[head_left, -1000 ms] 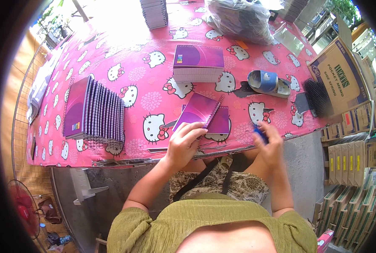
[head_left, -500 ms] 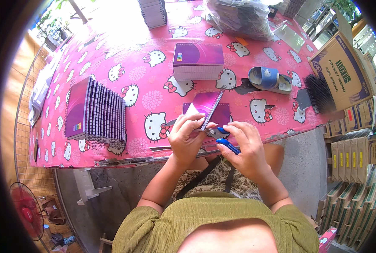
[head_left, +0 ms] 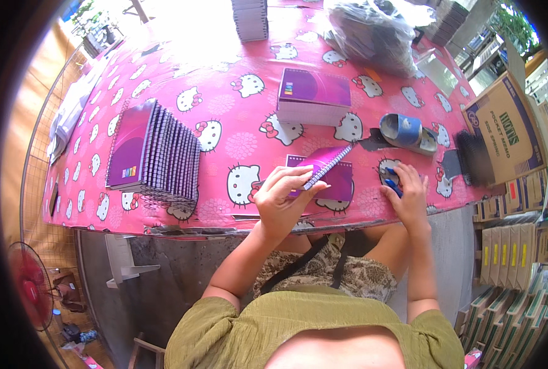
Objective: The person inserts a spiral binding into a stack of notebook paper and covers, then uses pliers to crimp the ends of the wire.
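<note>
The left hand [head_left: 280, 200] pinches a purple spiral notebook [head_left: 323, 166] tilted off the table [head_left: 224, 92], coil exposed; right of it, the right hand [head_left: 406, 190] closes on a blue tool [head_left: 392, 184].

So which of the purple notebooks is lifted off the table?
The spiral notebook in the left hand, tilted up, unlike the flat one beneath, the stack behind and the fanned row at left.

Glossy purple card cover on wire-bound notebook [head_left: 325, 161] (paper pages), shiny printed plastic tablecloth [head_left: 224, 80] beneath
</note>
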{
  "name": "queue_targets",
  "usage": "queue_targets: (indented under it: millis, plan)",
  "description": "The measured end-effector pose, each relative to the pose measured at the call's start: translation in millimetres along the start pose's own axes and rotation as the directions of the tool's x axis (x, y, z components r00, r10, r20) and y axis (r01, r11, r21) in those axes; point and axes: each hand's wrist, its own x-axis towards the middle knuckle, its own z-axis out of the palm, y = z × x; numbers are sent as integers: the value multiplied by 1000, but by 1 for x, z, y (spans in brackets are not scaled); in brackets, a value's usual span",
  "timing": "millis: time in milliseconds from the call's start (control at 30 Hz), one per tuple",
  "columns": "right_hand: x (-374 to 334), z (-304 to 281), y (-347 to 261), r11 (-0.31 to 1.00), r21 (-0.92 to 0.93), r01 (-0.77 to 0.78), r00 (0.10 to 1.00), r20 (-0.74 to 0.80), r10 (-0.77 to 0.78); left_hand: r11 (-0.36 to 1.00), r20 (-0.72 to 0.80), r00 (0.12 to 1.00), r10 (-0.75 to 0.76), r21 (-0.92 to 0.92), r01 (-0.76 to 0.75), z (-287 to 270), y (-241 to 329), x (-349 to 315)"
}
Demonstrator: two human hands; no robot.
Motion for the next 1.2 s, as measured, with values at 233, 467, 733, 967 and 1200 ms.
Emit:
queue_targets:
  millis: [233,467,733,967,1200]
  plan:
    - [56,4,-127,704,429,566,806,-110,-581,999,-82,996,-30,36,33,-20,27,14]
    - [155,-34,-282,-177,983,49,944,-103,-312,919,-778,614,130,327,220,-172,42,39]
    - [188,85,-358,191,923,334,859,-215,-465,954,-807,559,-190,-18,298,-198,-16,66]
    - [166,46,-323,516,577,633,762,-345,-548,936,-802,591,-88,137,325,-208,-15,58]
    - [66,42,-91,944,325,46,997,37,-61,888,-696,559,451,286,-360,-171,46,20]
